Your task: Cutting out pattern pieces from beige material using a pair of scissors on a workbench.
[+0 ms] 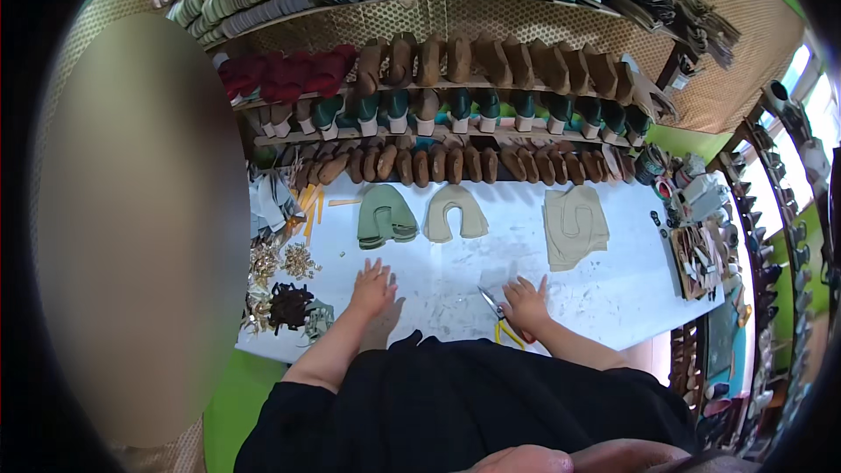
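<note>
My left hand [374,291] is over the white table with its fingers spread and nothing in it. Beyond its fingertips lies a stack of green U-shaped cut pieces [371,203]. To the right of that is a beige U-shaped stack [474,210]. My right hand [526,304] is open too, fingers apart, right beside a pair of scissors [488,300] with yellow handles. Whether its palm touches them cannot be made out. Farther off to the right sits a stack of beige sheets [565,250] with a U-shaped outline on top.
Gold-coloured metal bits [300,261] and a dark heap [290,307] lie on the table's left side. A box of small pieces [696,258] stands at the right. Behind are shelves with brown shoe lasts [460,60] and heeled shoes [399,107]. A large blurred patch covers the left.
</note>
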